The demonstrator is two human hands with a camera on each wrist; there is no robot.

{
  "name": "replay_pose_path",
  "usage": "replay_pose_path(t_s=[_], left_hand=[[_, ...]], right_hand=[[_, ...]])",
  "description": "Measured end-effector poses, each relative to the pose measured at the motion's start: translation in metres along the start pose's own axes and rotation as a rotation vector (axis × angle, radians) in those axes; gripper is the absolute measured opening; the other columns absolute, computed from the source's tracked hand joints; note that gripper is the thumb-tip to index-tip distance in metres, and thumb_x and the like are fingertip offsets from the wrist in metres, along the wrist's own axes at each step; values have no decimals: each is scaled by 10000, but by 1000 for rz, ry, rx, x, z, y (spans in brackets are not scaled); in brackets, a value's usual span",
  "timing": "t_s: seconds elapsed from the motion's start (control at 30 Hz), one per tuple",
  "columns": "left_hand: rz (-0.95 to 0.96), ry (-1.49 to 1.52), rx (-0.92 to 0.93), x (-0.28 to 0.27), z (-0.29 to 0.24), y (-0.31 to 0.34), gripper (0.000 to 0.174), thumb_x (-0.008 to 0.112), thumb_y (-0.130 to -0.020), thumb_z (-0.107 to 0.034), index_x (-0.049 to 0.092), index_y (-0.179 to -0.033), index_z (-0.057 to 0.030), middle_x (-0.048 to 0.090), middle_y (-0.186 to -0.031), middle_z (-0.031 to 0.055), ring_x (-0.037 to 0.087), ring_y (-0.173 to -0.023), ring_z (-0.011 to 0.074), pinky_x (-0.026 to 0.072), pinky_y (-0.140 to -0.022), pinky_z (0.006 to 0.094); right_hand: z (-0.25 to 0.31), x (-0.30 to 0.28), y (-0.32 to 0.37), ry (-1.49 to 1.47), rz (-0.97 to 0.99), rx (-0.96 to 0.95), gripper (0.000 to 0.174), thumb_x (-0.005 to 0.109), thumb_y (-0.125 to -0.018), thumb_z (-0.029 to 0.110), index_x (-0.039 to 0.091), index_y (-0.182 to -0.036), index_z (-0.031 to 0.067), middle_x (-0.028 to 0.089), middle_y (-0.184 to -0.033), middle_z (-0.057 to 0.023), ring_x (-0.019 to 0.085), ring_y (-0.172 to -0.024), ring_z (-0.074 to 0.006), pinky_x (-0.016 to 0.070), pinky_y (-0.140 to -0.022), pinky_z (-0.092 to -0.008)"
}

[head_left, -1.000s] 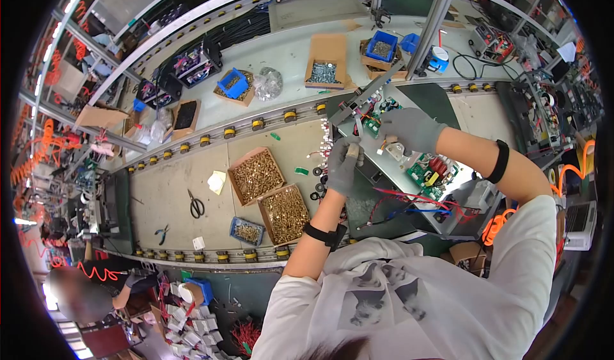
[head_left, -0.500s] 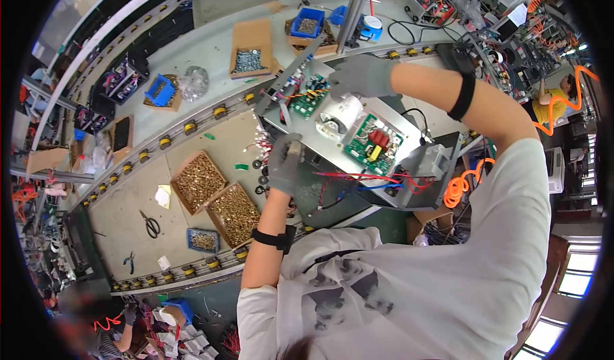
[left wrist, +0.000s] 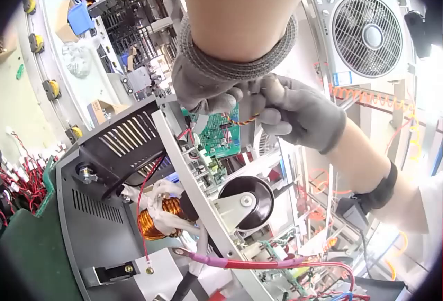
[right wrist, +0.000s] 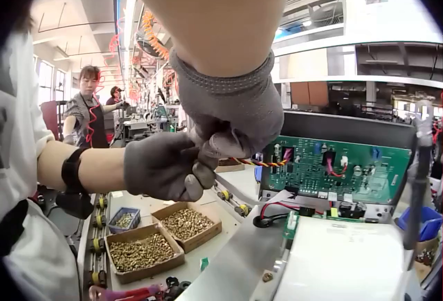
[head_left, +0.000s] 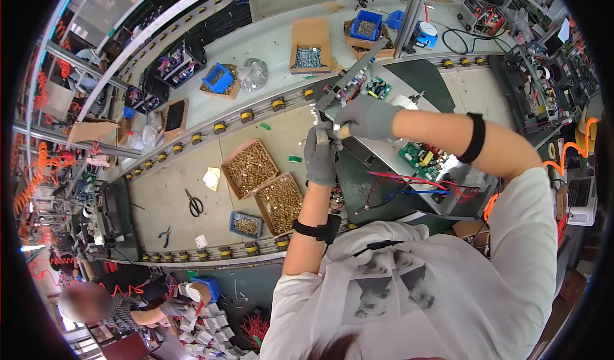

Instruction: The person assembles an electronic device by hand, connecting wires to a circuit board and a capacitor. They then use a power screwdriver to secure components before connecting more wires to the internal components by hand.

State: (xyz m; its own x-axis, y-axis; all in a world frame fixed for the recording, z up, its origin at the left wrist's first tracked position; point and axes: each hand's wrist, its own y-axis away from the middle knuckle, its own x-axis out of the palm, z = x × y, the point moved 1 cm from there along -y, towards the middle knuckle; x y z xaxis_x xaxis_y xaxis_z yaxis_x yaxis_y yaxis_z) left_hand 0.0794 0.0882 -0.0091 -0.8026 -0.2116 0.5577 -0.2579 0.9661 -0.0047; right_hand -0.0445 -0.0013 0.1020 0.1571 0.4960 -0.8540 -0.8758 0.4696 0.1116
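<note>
Both grey-gloved hands meet above the near-left edge of an opened metal chassis [head_left: 384, 147]. In the right wrist view a twisted red, yellow and black wire [right wrist: 259, 163] runs from the green circuit board [right wrist: 346, 176] to the right hand [right wrist: 232, 117], whose curled fingers pinch its end. My left hand [head_left: 320, 157] has its fingertips against the right ones, thumb bent; whether it holds part of the wire is hidden. In the left wrist view the wire [left wrist: 239, 120] spans between both hands, with a copper coil [left wrist: 160, 216] and a black round part [left wrist: 247, 202] below.
Two cartons of brass fasteners [head_left: 250, 168], a small blue tray [head_left: 245, 225], scissors [head_left: 194, 203] and pliers [head_left: 165, 237] lie to the left. Red and blue cables [head_left: 419, 184] cross the chassis's near side. Behind runs a roller rail [head_left: 247, 115]; another person [head_left: 137, 312] is at lower left.
The right hand has moved from over the chassis interior to the left hand, and their fingertips now meet. The head view has swung and shifted back.
</note>
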Motion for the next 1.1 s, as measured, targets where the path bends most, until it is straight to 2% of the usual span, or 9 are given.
replay_pose_path(t_s=[0.27,0.33,0.43,0.5,0.63,0.87,0.97,1.03,1.1], left_hand=[[-109,-265,76,-15,9,-7,267,525,-933,-268,580,-965,-8,580,-789,24,476,-643,79,405,-588,235],[-154,-473,245,-10,5,-8,241,546,-920,-222,599,-942,12,587,-754,21,466,-635,73,394,-581,230],[-209,-746,4,-10,-3,-12,204,570,-904,-205,605,-903,-4,604,-807,26,498,-650,90,407,-619,226],[-148,-573,-32,-19,6,-20,215,552,-913,-205,597,-931,4,596,-790,19,483,-651,82,401,-607,223],[-17,-125,9,-12,-1,-21,209,519,-926,-190,580,-981,2,587,-800,11,473,-671,72,396,-601,215],[4,-506,133,-23,13,-29,226,568,-897,-204,570,-992,1,588,-836,49,505,-723,84,428,-650,240],[-116,-678,-135,-4,-1,-30,241,583,-886,-214,566,-978,9,591,-819,54,510,-699,97,437,-644,259],[-55,-630,-45,4,-3,-32,253,596,-880,-230,562,-972,4,585,-766,38,521,-665,112,439,-623,270],[-120,-714,134,5,-3,-38,258,609,-860,-216,550,-1005,-11,578,-728,34,529,-635,130,442,-609,281]], right_hand=[[33,12,-49,421,224,393,222,635,-771,254,700,-854,58,656,-785,-133,641,-786,-298,506,-688,-384],[40,9,-49,480,269,471,213,642,-763,242,702,-828,47,656,-771,-137,645,-789,-298,513,-683,-377],[43,16,-46,497,235,515,188,641,-759,201,683,-838,36,657,-803,-139,648,-806,-304,520,-687,-372],[34,37,-41,433,-65,528,252,692,-700,91,652,-940,23,669,-896,-128,651,-859,-284,537,-729,-364],[42,56,-23,348,-315,624,205,656,-741,111,626,-937,61,647,-883,-123,633,-852,-288,514,-730,-370],[16,100,-8,-127,-798,568,100,575,-797,128,580,-895,105,602,-855,-125,602,-794,-309,473,-660,-408],[23,95,0,7,-972,544,126,580,-786,122,571,-910,100,599,-837,-118,599,-775,-314,472,-647,-407],[23,92,2,145,-1059,576,143,584,-781,123,567,-921,99,600,-833,-112,597,-762,-317,471,-639,-407],[9,87,1,-81,-1407,701,163,589,-781,111,562,-942,109,609,-845,-98,601,-762,-323,476,-636,-392]])
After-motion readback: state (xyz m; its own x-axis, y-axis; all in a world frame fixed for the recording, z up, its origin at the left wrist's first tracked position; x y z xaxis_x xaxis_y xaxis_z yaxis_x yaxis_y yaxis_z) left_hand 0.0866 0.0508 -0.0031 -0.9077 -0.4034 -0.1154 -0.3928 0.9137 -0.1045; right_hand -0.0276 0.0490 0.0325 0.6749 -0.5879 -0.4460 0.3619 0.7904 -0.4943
